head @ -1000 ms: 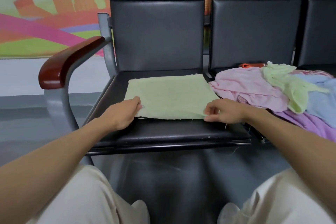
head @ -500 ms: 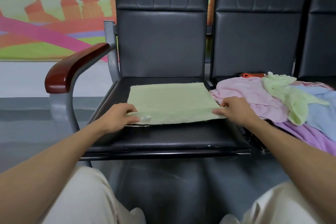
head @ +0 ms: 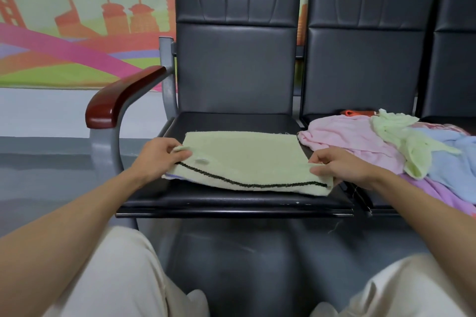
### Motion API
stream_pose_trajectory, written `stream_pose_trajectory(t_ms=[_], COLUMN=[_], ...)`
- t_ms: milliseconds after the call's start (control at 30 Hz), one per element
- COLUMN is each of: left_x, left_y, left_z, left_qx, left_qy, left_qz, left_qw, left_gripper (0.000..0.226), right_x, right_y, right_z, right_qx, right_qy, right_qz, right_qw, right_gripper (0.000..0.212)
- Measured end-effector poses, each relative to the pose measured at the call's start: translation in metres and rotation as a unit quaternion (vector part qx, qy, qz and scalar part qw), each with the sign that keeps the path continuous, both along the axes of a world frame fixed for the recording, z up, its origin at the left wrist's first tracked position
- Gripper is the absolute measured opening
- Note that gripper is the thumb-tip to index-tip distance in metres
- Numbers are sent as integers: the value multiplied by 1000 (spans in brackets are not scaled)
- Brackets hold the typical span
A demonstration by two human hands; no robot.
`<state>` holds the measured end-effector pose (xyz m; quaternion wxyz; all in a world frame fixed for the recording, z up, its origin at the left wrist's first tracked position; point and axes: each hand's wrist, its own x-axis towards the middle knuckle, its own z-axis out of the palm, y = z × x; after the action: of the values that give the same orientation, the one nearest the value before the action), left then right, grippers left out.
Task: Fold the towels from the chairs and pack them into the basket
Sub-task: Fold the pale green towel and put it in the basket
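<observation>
A pale green towel point(head: 244, 157) lies folded on the black seat point(head: 231, 121) of the left chair. Its near edge is lifted off the seat and shows a dark stitched line. My left hand point(head: 159, 157) pinches the towel's left near corner. My right hand point(head: 340, 165) grips its right near corner. A heap of unfolded towels covers the seat to the right: a pink towel point(head: 347, 134), a second pale green towel point(head: 401, 141), a blue towel point(head: 453, 159) and a purple towel point(head: 438, 193). No basket is in view.
A red-brown wooden armrest point(head: 121, 95) on a grey metal post stands at the left of the chair. An orange object point(head: 358, 112) lies behind the heap. My knees in light trousers are at the bottom. Grey floor lies between them and the chairs.
Both hands have raised the towel's near edge off the seat and drawn it toward me, so the dark stitched hem now shows. The camera has tilted upward.
</observation>
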<state>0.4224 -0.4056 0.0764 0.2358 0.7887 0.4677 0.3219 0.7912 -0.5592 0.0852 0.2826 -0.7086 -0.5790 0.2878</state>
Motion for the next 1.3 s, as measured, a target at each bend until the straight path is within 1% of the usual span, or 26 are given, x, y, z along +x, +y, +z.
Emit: stream_pose_trajectory(t_ms=[33, 133, 200, 267, 367, 467, 633, 733, 833, 933, 1033, 1100, 1200, 1267, 1300], left_x=[-1, -2, 0, 5, 14, 24, 45, 52, 54, 57, 57, 57, 52, 47, 45], left_y=[-2, -8, -6, 0, 14, 35, 75, 96, 115, 123, 122, 118, 116, 112, 107], left_z=[1, 4, 5, 5, 3, -1, -5, -9, -18, -28, -33, -30, -28, -30, -30], left_qx=[7, 15, -3, -30, -43, -35, -32, -29, -35, -32, -36, -40, -70, -95, -109], left_qy=[-6, -40, -72, -94, -88, -86, -87, -65, -22, 38, 33, 48, 93, 126, 158], left_qz=[5, 18, 23, 30, 47, 69, 105, 111, 110, 110, 118, 117, 124, 150, 167], left_qw=[1000, 999, 997, 995, 994, 993, 990, 991, 993, 993, 992, 991, 985, 976, 967], left_gripper=[21, 20, 19, 20, 22, 21, 16, 16, 17, 15, 16, 26, 47, 53, 61], right_x=[-3, -7, -5, -2, 1, 3, 15, 20, 25, 25, 22, 18, 8, -8, -17], right_y=[-3, -3, 3, 16, 39, 65, 106, 126, 142, 151, 155, 156, 152, 146, 143], right_z=[3, 6, 5, 5, 6, 5, -5, -9, -18, -30, -37, -37, -37, -31, -29], right_qx=[1, 37, 73, 107, 145, 181, 169, 154, 127, 81, 65, 58, 73, 93, 100], right_qy=[21, 37, 46, 31, -4, 39, 40, 26, -18, -98, -158, -195, -302, -344, -338], right_qz=[-3, -25, -53, -92, -142, -163, -185, -187, -183, -176, -175, -171, -132, -84, -52], right_qw=[1000, 998, 995, 989, 979, 969, 967, 970, 975, 976, 970, 964, 941, 930, 934], right_gripper=[5, 6, 7, 7, 8, 6, 5, 3, 3, 7, 9, 13, 33, 34, 30])
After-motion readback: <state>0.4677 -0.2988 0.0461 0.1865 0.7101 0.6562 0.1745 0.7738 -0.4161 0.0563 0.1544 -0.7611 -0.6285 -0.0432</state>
